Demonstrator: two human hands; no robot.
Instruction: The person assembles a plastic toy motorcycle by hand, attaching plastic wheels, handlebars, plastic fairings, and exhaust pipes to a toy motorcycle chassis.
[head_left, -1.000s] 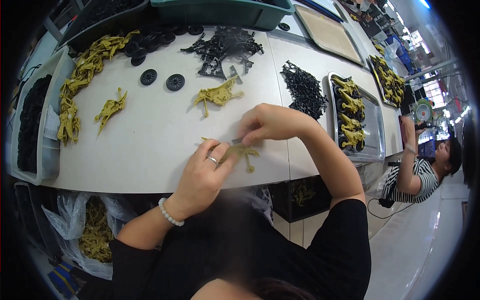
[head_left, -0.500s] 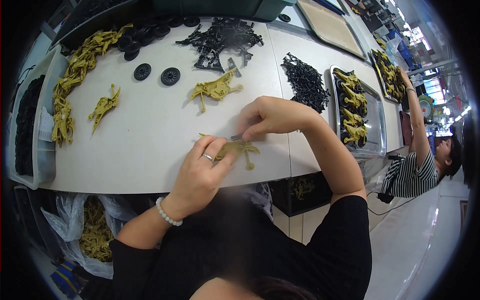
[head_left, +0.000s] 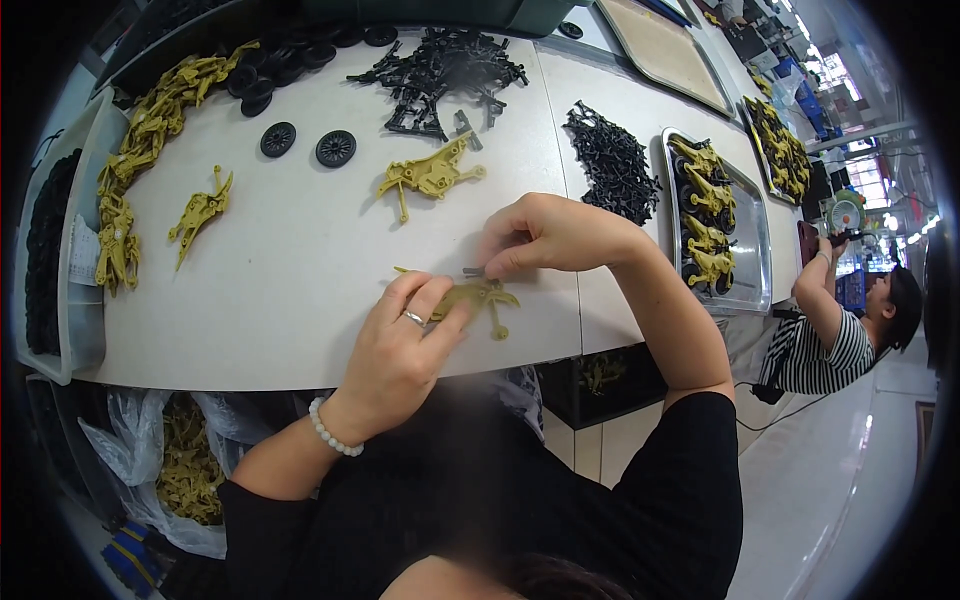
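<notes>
Olive-yellow plastic is what you are working with: a toy frame part (head_left: 478,298) is lying on the white desk (head_left: 300,260) near its front edge, and your left hand (head_left: 400,345) is pinning it down, fingers closed on its left end. Your right hand (head_left: 540,235) is pinching a small dark grey piece (head_left: 473,271) against the top of that part, fingertips clenched on it. Farther back, a second yellow frame (head_left: 430,175) is lying alone, with two black wheels (head_left: 305,145) to its left and a heap of black parts (head_left: 440,70) behind. A metal tray (head_left: 755,250) of assembled yellow pieces is sitting to your right.
</notes>
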